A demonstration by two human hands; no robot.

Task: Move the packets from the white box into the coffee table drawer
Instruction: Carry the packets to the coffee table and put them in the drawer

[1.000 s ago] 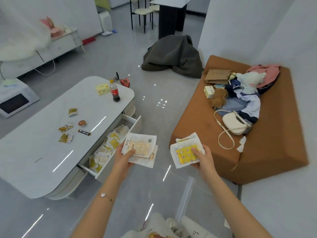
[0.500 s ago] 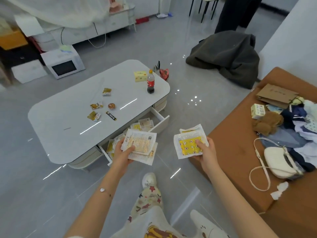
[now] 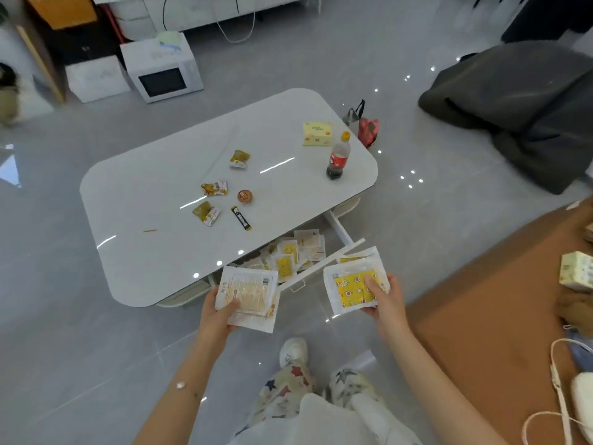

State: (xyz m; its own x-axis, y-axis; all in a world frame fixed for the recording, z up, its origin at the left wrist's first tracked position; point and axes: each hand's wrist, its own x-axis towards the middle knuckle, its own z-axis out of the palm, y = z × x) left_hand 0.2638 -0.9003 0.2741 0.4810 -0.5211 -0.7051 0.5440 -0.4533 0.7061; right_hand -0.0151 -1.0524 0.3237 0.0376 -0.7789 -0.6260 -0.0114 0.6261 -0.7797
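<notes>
My left hand (image 3: 217, 313) grips a small stack of white packets (image 3: 248, 292), printed side up, just in front of the coffee table (image 3: 154, 200). My right hand (image 3: 386, 300) grips another stack of packets (image 3: 348, 285) with a yellow patterned pad showing on top. Both stacks hover over the front rail of the open drawer (image 3: 321, 268), which sticks out from under the table top. Several more packets (image 3: 290, 255) lie loose inside the drawer. The white box is not in view.
On the table top lie a cola bottle (image 3: 338, 159), a yellow carton (image 3: 317, 133) and small snack wrappers (image 3: 214, 188). An orange sofa (image 3: 500, 303) stands close on the right, a dark beanbag (image 3: 526, 107) beyond it. A microwave (image 3: 162, 70) sits on the floor behind.
I have stepped closer to the table and turned left. Both hands, still holding their packets, now hang right over the drawer's front edge.
</notes>
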